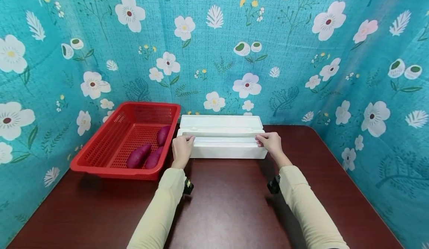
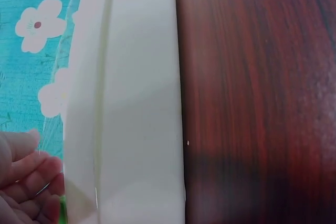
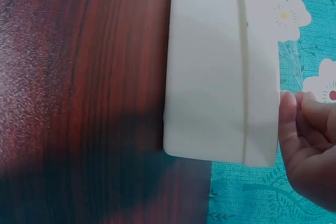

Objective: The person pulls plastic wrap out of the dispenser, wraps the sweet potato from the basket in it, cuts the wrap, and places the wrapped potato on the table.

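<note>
Film (image 3: 292,62) stretches across the open box (image 1: 229,152) on the table's far side (image 1: 301,148), left hand (image 1: 182,150) and right hand (image 1: 273,143) apart, each pinching an end. Uneven pulling could tear it; slack could let it stick to itself.

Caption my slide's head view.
Left hand and right hand pinch clear film at an open white box, beside a red basket holding purple sweet potatoes.
</note>
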Demonstrator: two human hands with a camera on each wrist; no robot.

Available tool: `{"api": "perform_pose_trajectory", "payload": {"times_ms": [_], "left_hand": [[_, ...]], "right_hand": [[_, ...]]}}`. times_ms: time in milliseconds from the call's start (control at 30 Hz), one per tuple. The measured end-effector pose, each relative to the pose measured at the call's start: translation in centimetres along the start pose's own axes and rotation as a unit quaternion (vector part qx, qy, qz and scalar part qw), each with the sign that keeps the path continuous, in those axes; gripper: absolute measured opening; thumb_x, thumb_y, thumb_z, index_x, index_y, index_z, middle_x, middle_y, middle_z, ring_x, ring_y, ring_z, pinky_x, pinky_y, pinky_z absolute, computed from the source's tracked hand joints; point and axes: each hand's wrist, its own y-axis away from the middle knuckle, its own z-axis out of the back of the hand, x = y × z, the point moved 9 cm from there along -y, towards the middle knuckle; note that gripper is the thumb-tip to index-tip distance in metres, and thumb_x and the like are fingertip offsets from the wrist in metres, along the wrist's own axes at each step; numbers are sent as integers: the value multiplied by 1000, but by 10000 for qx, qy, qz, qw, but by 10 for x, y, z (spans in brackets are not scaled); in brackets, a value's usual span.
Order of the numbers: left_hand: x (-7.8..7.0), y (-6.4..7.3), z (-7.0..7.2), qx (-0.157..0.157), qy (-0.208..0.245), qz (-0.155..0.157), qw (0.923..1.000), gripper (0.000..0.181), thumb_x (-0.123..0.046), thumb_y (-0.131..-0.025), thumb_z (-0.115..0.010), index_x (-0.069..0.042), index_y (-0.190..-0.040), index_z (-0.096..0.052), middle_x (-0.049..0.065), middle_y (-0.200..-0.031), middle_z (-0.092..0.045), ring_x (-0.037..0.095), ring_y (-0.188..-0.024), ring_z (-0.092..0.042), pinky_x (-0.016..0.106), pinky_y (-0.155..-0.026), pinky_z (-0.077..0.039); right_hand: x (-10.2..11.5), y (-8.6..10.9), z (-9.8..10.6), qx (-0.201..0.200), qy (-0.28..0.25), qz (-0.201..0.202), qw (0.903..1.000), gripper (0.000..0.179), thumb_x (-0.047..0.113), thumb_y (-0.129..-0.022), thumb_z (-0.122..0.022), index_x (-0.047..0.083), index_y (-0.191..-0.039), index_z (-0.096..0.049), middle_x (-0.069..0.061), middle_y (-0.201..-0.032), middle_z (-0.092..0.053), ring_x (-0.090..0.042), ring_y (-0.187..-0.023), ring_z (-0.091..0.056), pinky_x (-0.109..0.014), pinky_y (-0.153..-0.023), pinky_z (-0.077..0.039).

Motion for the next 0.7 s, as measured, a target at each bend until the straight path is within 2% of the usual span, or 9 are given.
{"api": "perform_pose_trajectory", "payload": {"times_ms": [67,133,233,300,367,400,500,633,700], "left_hand": [[1,-1,1,-84,21,63,9999,10,-14,-78,-69,-5,-81,-74,11,-75,-67,29,-74,-61,38,-64,-48],[1,-2,0,-107,-48,122,9999,11,-14,-78,-69,-7,-71,-74,9,-66,-66,28,-69,-61,37,-60,-48],[-2,-4,-2,-84,-234,78,9997,26,-12,-79,-67,-10,-53,-65,4,-54,-59,23,-60,-58,34,-53,-45],[-3,-5,-3,-76,-277,38,9996,31,-10,-79,-65,-10,-49,-59,3,-49,-54,22,-56,-55,34,-50,-41],[-5,-6,-2,-143,-246,-5,9996,26,-7,-78,-65,-9,-52,-64,4,-53,-58,22,-58,-56,34,-52,-43],[-4,-7,-1,-176,-178,27,9997,22,-6,-78,-65,-8,-56,-67,5,-56,-61,23,-60,-57,35,-54,-44],[-2,-8,1,-304,-43,104,9995,6,-5,-75,-68,-5,-76,-74,9,-73,-67,28,-72,-62,37,-64,-48],[1,-11,1,-314,239,250,9989,9,-6,-76,-69,-3,-83,-72,12,-78,-67,30,-80,-61,38,-71,-46],[3,-12,1,-226,412,419,9980,10,-8,-77,-68,-2,-85,-72,12,-80,-67,30,-83,-59,38,-72,-46]], "right_hand": [[0,-1,0,-40,25,11,10000,25,15,-86,-60,-7,-97,-66,-18,-83,-65,-14,-60,-62,-25,-59,-51],[-1,-1,2,-204,-4,38,9998,26,18,-83,-64,-6,-94,-67,-16,-79,-66,-14,-59,-62,-27,-58,-51],[0,-1,5,-580,77,170,9981,25,18,-80,-67,-5,-89,-69,-14,-74,-66,-14,-58,-63,-34,-58,-52],[2,0,6,-834,173,282,9960,21,16,-79,-69,-3,-87,-70,-13,-74,-67,-15,-60,-63,-35,-58,-51],[5,0,7,-999,300,402,9937,18,14,-78,-69,-1,-87,-71,-13,-77,-67,-18,-63,-64,-34,-60,-51],[6,0,7,-1044,286,421,9932,17,14,-78,-69,0,-88,-71,-14,-79,-67,-20,-66,-64,-30,-61,-50],[7,2,6,-1073,241,433,9930,23,13,-78,-69,2,-99,-69,-15,-85,-66,-23,-72,-65,-30,-64,-50],[4,3,5,-953,-50,264,9951,34,14,-80,-67,6,-113,-62,-16,-92,-65,-24,-80,-64,-33,-72,-50],[1,3,5,-888,-256,107,9957,34,14,-81,-66,5,-113,-62,-17,-98,-64,-24,-85,-63,-34,-76,-49]]}}
